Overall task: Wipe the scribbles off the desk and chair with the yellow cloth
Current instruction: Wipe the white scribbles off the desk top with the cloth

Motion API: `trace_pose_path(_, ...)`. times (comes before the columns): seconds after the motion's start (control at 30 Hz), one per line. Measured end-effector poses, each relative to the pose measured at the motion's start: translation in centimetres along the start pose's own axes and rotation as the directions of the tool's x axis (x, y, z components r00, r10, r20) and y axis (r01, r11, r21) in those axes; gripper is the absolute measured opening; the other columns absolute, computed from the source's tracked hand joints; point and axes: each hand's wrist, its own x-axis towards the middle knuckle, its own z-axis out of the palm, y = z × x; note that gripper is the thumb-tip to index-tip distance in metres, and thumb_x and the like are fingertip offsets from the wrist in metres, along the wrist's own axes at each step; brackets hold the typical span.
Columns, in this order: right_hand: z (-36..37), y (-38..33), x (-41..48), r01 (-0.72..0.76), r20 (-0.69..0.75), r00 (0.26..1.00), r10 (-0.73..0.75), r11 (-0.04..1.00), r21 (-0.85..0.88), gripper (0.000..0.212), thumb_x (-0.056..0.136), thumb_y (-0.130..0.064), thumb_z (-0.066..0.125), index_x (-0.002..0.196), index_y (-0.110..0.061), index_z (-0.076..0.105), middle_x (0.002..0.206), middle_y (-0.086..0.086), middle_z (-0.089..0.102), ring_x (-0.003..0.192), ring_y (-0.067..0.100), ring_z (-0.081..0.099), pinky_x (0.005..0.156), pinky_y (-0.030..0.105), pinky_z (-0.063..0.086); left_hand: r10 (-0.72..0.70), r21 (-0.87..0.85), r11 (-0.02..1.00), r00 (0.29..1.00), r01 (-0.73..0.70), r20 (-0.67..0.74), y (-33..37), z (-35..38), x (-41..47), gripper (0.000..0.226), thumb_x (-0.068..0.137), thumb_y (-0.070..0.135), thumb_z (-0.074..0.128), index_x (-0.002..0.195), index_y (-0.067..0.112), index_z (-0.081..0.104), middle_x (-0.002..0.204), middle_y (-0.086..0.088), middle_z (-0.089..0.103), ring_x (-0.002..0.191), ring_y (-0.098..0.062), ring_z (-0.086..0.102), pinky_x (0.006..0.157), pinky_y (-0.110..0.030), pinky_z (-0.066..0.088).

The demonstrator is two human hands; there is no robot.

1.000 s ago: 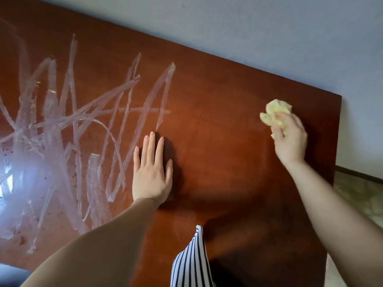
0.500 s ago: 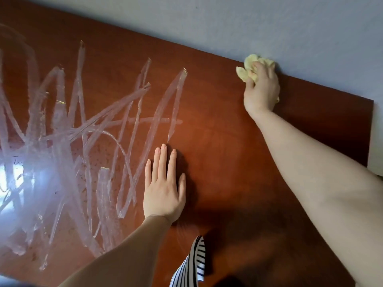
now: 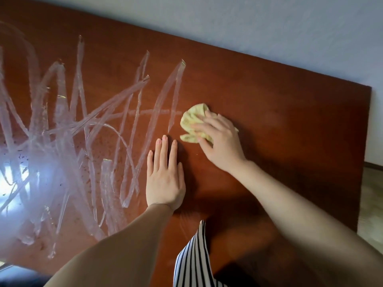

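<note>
A reddish-brown desk (image 3: pixel 279 125) fills the view. Pale whitish scribbles (image 3: pixel 87 129) cover its left half in long crossing strokes. My right hand (image 3: pixel 219 141) presses a crumpled yellow cloth (image 3: pixel 192 119) onto the desk with spread fingers, just right of the rightmost stroke. My left hand (image 3: pixel 164 175) lies flat on the desk with straight fingers, close below and left of the cloth, at the scribbles' right edge. No chair can be made out.
A pale wall (image 3: pixel 269 27) runs along the desk's far edge. Light flooring (image 3: pixel 371 204) shows past the desk's right edge. A striped piece of my clothing (image 3: pixel 192 259) hangs over the near edge. Bright glare (image 3: pixel 24 179) sits on the desk at left.
My right hand has carried the cloth from the desk's far edge by the wall down and left to the edge of the scribbles. My left hand stays flat in place.
</note>
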Motion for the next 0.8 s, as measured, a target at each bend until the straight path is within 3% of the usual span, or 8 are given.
trace_pose_path(0.13, -0.7, -0.7, -7.5, 0.154, 0.049, 0.986, -0.157, 0.986, 0.056, 0.027, 0.076, -0.01, 0.067, 0.1, -0.015, 0.075, 0.115, 0.005, 0.067, 0.118, 0.023, 0.056, 0.103, 0.043, 0.04, 0.006, -0.007, 1.0, 1.0, -0.006, -0.011, -0.2, 0.1, 0.0, 0.052, 0.098, 0.024, 0.025, 0.148, 0.008, 0.028, 0.156, -0.012, 0.021, 0.146, -0.022, 0.009, 0.119, -0.033, -0.001)
trace_pose_path(0.27, -3.7, 2.0, -11.4, 0.332, 0.291, 0.891, -0.349, 0.937, 0.106, 0.026, 0.085, -0.015, 0.066, 0.11, -0.019, 0.071, 0.126, 0.001, 0.062, 0.126, 0.017, 0.05, 0.107, 0.04, 0.037, -0.007, -0.007, 1.0, 1.0, 0.007, -0.013, -0.1, 0.1, 0.0, 0.053, 0.098, 0.025, 0.023, 0.149, 0.009, 0.028, 0.157, -0.011, 0.021, 0.147, -0.021, 0.009, 0.119, -0.031, -0.003)
trace_pose_path(0.4, -6.4, 5.7, -9.8, 0.339, 0.401, 0.849, -0.344, 0.937, 0.087, 0.027, 0.088, -0.022, 0.059, 0.112, -0.021, 0.071, 0.13, -0.002, 0.059, 0.128, 0.014, 0.048, 0.108, 0.035, 0.037, -0.015, -0.009, 1.0, 1.0, 0.015, -0.007, 0.0, 0.0, -0.1, 0.053, 0.099, 0.027, 0.022, 0.149, 0.011, 0.026, 0.157, -0.01, 0.02, 0.147, -0.021, 0.008, 0.12, -0.032, -0.003)
trace_pose_path(0.47, -7.6, 7.5, -8.4, 0.279, 0.37, 0.888, -0.274, 0.959, 0.041, 0.03, 0.084, -0.016, 0.065, 0.113, -0.02, 0.07, 0.131, -0.002, 0.057, 0.128, 0.014, 0.047, 0.108, 0.036, 0.036, -0.016, -0.009, 1.0, 1.0, 0.016, -0.002, 0.0, -0.1, -0.2, 0.053, 0.099, 0.027, 0.021, 0.149, 0.011, 0.026, 0.157, -0.01, 0.02, 0.147, -0.022, 0.008, 0.12, -0.035, 0.001)
trace_pose_path(0.57, -10.1, 10.7, -6.0, 0.062, 0.274, 0.961, -0.046, 0.997, -0.048, 0.04, 0.078, -0.005, 0.074, 0.116, -0.018, 0.068, 0.133, 0.001, 0.055, 0.129, 0.018, 0.046, 0.108, 0.043, 0.036, -0.012, -0.01, 1.0, 1.0, 0.012, -0.003, 0.0, -0.1, -0.1, 0.053, 0.098, 0.027, 0.021, 0.149, 0.01, 0.026, 0.157, -0.011, 0.02, 0.147, -0.023, 0.009, 0.12, -0.035, 0.002)
trace_pose_path(0.63, -11.8, 12.8, -4.6, -0.081, 0.175, 0.98, 0.098, 0.991, -0.103, 0.038, 0.081, -0.004, 0.072, 0.116, -0.016, 0.067, 0.132, 0.007, 0.057, 0.129, 0.021, 0.047, 0.112, 0.036, 0.029, -0.008, -0.006, 1.0, 1.0, 0.008, -0.006, 0.0, 0.0, -0.1, 0.053, 0.098, 0.027, 0.022, 0.148, 0.009, 0.027, 0.156, -0.012, 0.021, 0.147, -0.024, 0.011, 0.12, -0.033, -0.001)
trace_pose_path(0.7, -13.2, 14.5, -3.6, -0.243, 0.059, 0.966, 0.251, 0.962, -0.125, 0.035, 0.085, -0.007, 0.068, 0.119, -0.016, 0.066, 0.134, 0.009, 0.055, 0.131, 0.02, 0.045, 0.113, 0.028, 0.021, -0.004, -0.003, 1.0, 1.0, 0.004, -0.011, 0.0, 0.0, 0.0, 0.053, 0.098, 0.026, 0.023, 0.148, 0.008, 0.028, 0.156, -0.013, 0.022, 0.146, -0.025, 0.013, 0.119, -0.031, -0.002)
trace_pose_path(0.8, -14.3, 16.2, -2.9, -0.445, -0.087, 0.895, 0.438, 0.888, -0.112, 0.033, 0.09, -0.01, 0.061, 0.122, -0.014, 0.064, 0.139, 0.01, 0.051, 0.132, 0.024, 0.043, 0.115, 0.038, 0.026, -0.009, -0.005, 1.0, 1.0, 0.009, -0.019, 0.1, 0.0, 0.0, 0.054, 0.097, 0.026, 0.023, 0.147, 0.007, 0.029, 0.155, -0.014, 0.023, 0.146, -0.026, 0.014, 0.119, -0.031, -0.002)
